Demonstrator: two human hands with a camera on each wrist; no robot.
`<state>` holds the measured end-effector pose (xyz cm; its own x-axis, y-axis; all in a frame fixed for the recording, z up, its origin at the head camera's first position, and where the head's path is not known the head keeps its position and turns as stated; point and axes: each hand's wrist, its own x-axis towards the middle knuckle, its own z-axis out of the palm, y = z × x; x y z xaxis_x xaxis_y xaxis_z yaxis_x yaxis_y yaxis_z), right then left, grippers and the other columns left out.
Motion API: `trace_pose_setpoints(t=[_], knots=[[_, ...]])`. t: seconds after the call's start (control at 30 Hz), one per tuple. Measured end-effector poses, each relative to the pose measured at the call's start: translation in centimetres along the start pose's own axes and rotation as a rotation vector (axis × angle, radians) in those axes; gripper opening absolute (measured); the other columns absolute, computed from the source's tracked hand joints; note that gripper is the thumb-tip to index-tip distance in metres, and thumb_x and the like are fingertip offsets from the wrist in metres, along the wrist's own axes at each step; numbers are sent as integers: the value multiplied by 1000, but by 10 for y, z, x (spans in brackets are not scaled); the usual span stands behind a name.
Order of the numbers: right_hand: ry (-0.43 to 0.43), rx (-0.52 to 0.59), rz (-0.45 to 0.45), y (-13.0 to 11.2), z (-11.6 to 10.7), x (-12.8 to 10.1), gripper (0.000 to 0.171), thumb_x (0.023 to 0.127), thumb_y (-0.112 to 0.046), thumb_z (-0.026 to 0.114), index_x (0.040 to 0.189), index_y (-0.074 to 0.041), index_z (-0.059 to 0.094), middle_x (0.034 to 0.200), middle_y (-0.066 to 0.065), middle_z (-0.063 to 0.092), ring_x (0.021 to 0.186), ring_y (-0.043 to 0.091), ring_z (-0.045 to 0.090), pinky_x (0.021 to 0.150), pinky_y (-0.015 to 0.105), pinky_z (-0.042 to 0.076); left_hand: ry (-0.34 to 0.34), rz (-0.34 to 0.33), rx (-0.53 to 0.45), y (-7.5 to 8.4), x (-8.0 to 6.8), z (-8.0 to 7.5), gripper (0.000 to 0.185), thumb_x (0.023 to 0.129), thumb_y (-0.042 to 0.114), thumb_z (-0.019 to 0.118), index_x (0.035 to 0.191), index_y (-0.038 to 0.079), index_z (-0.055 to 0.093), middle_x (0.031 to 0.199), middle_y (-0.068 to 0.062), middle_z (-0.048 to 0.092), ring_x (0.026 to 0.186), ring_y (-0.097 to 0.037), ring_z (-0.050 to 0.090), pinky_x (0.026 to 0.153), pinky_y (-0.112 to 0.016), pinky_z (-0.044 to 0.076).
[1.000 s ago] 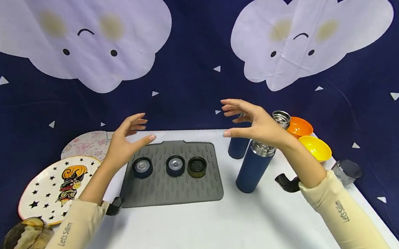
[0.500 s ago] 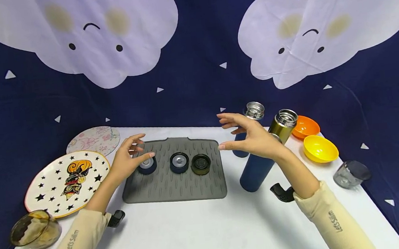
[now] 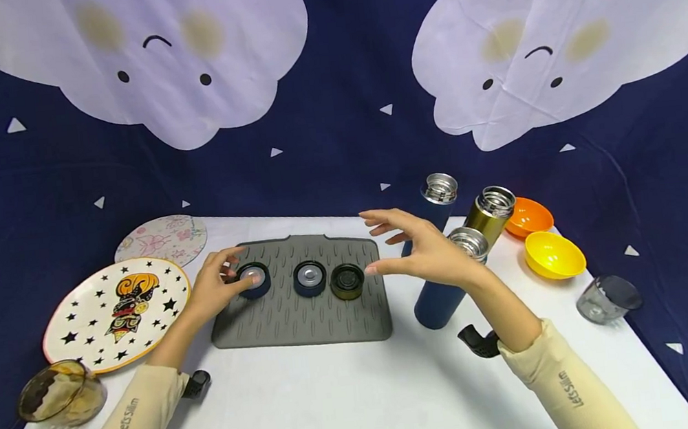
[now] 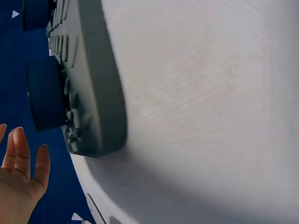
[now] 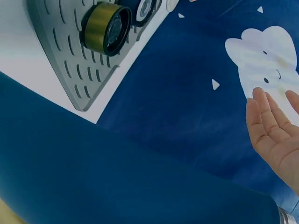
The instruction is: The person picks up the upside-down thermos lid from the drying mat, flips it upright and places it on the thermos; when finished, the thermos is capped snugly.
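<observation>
Navy cloth (image 3: 346, 104) hung beyond our white table (image 3: 336, 395); we held our left hand (image 3: 213, 288) near the leftmost cap (image 3: 258, 291), right hand (image 3: 425, 253) beside a blue bottle (image 3: 440, 304), fingers apart on both.

Worktop (image 3: 336, 395) here, one. Bottles (image 3: 438, 304), three: two blue, one gold. Lids (image 3: 310, 286), three: two blue, one gold. Grey mat (image 3: 305, 325), one. Starred plate (image 3: 82, 305), one. Flowered disc (image 3: 163, 240), one. Bowls (image 3: 555, 262), two: one orange, one yellow. Tumblers (image 3: 85, 402), two: one amber, one smoky. Hands (image 3: 211, 291), two.

Near the left hand (image 4: 21, 183), a blue cap (image 4: 46, 95) rests on a mat (image 4: 103, 93).
</observation>
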<state>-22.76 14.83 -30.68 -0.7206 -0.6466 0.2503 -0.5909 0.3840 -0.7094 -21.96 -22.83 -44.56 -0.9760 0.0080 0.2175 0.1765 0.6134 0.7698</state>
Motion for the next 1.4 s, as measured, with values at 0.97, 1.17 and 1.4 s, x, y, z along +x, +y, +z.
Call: trace_pose_setpoints(t=[0.97, 1.17, 1.4], knots=[[-66, 89, 86, 24, 29, -6, 76, 79, -22, 84, 146, -20, 48, 146, -2, 52, 128, 22, 55, 102, 44, 46, -78, -82, 209, -11, 0, 5, 87, 74, 30, 88, 142, -4, 45, 119, -27, 45, 101, -36, 52, 79, -42, 41], [-73, 88, 98, 26, 31, -6, 76, 79, -23, 84, 146, -22, 48, 145, -3, 53, 128, 19, 54, 103, 44, 45, -91, -78, 220, -12, 0, 6, 86, 73, 27, 88, 140, -8, 46, 120, -28, 45, 97, -35, 49, 81, -46, 40], [-71, 96, 104, 28, 33, -9, 75, 79, -24, 84, 146, -21, 49, 144, -3, 54, 127, 19, 55, 102, 44, 45, -100, -72, 233, -13, 0, 9, 81, 75, 27, 86, 138, -6, 49, 123, -30, 46, 103, -40, 49, 89, -57, 40]])
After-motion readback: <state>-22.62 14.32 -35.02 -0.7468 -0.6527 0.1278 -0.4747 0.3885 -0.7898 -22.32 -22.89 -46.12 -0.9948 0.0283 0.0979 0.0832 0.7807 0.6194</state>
